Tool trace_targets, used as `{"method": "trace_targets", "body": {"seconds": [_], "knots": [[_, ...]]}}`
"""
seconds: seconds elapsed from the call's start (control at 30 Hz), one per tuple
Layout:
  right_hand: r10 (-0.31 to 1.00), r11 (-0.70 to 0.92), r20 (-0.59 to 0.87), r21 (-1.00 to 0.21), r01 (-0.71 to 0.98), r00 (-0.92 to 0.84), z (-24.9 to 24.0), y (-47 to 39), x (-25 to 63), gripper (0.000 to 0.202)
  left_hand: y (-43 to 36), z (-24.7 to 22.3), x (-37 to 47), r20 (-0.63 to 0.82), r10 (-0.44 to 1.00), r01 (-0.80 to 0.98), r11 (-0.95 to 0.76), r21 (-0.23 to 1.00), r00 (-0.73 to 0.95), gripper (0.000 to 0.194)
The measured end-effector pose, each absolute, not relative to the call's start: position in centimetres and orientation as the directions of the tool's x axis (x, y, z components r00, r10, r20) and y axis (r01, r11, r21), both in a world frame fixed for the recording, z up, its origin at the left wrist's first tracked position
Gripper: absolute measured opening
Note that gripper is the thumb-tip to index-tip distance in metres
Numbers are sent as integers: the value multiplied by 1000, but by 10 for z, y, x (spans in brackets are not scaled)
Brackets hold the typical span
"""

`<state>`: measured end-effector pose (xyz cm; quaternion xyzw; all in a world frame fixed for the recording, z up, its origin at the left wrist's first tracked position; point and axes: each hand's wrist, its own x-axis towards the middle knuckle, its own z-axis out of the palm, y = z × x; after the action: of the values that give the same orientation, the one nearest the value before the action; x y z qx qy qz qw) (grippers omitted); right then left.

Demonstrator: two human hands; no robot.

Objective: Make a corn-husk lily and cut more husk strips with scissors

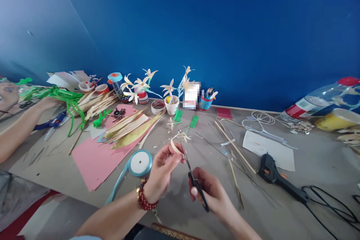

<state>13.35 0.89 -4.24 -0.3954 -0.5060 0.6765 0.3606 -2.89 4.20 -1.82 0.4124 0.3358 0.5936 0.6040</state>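
Note:
My left hand [165,165] pinches a narrow, curved strip of pale corn husk [176,147] between thumb and fingers. Black-handled scissors [200,191] are in my right hand [209,189], their blades pointing up beside the strip's lower end. Whether the blades touch the strip I cannot tell. Just beyond my hands, a pale husk flower [184,136] lies among small scraps. Left of my left wrist stands a roll of light blue ribbon [140,162]. Dried corn husks [135,129] rest on pink paper [94,161] farther left.
Behind are a white cup [171,107] with husk flowers and a pen cup [206,102]. A black glue gun [281,182] with its cord, thin sticks [237,148] and a plastic bottle [317,101] lie right. At left, another person's arm [30,123] reaches toward green stems [66,97].

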Motion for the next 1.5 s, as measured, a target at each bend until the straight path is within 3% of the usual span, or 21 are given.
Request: {"method": "trace_targets", "body": {"seconds": [1.17,1.33,1.5], "knots": [[888,-237,-213,-971,-10,-409,-43,9,136,56,44,-21,-31,69,993,-469,-17,883,94,16],[911,-205,-172,-978,-49,-375,-46,8,135,52,45,-20,-33,81,990,-444,-23,896,113,15],[985,-36,0,-978,-205,-175,-43,10,134,38,40,-22,-31,63,988,-407,1,914,144,14]]}}
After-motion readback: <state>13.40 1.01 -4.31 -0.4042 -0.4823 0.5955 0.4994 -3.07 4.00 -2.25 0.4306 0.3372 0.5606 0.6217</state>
